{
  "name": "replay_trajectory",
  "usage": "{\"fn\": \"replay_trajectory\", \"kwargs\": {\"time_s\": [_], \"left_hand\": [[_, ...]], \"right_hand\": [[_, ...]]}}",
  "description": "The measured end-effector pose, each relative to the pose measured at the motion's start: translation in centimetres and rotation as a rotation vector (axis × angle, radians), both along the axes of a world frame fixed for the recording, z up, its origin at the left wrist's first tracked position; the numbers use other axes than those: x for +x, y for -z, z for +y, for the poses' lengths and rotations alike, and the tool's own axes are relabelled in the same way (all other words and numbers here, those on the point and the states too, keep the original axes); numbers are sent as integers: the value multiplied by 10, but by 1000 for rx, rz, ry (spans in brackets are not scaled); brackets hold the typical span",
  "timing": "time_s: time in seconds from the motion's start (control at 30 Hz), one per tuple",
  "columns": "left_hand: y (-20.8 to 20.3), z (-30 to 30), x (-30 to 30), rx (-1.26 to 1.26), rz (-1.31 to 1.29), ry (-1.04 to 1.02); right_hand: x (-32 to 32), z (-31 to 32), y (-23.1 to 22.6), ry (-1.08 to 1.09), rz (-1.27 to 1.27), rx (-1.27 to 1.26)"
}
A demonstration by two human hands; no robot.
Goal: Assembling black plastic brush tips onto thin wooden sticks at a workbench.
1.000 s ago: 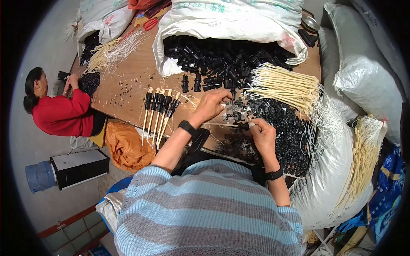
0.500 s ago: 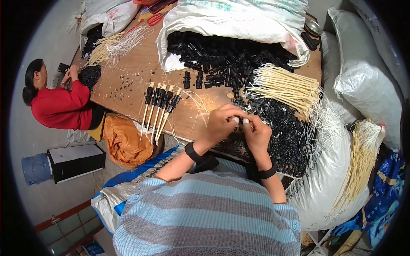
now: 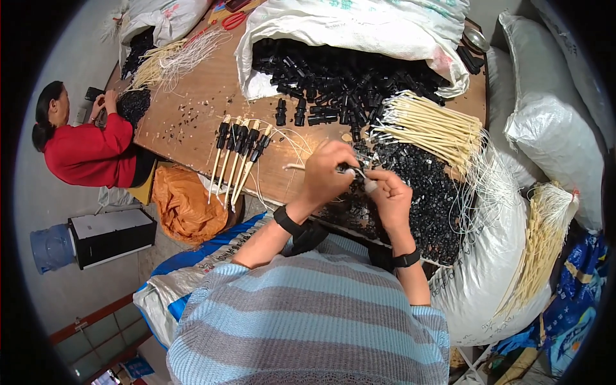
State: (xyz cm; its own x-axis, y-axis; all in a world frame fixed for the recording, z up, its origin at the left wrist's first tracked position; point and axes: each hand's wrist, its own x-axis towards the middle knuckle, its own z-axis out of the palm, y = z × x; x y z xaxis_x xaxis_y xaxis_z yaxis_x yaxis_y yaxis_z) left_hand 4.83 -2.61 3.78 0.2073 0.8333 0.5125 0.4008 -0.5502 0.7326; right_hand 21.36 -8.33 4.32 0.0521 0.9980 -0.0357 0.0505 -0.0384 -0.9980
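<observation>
My left hand (image 3: 328, 170) is closed around a black plastic connector (image 3: 342, 168), mostly hidden by the fingers. The end of a pale sleeved wire (image 3: 294, 167) sticks out on that hand's left side. Close to its fingertips, my right hand (image 3: 391, 196) is closed in a pinch, with a short pale strand showing between the two hands. What it grips is too small to make out. Pale tips cover some fingers. To the left lie several pale sleeved wires fitted with black connectors (image 3: 241, 142). Small black parts (image 3: 430, 199) are heaped beside my right hand.
A white sack (image 3: 359, 25) spills black connectors (image 3: 346, 83) onto the brown table (image 3: 192, 138). A bundle of pale sleeved wires (image 3: 436, 128) lies right of them. Full white sacks (image 3: 545, 122) stand at the right. A person in red (image 3: 93, 147) works at the far left.
My left hand has turned and moved slightly up, so the pale wire end and black connector now show. My right hand has shifted slightly away from the left fingertips. The view has shifted slightly.
</observation>
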Motion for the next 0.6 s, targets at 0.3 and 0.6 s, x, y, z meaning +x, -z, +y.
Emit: {"fn": "replay_trajectory", "kwargs": {"time_s": [0.3,0.6], "left_hand": [[-3,2,-14,-236,257,295],[-32,-14,-16,-94,424,186]], "right_hand": [[21,4,-18,-150,-461,214],[0,17,-15,-156,-415,-201]]}}
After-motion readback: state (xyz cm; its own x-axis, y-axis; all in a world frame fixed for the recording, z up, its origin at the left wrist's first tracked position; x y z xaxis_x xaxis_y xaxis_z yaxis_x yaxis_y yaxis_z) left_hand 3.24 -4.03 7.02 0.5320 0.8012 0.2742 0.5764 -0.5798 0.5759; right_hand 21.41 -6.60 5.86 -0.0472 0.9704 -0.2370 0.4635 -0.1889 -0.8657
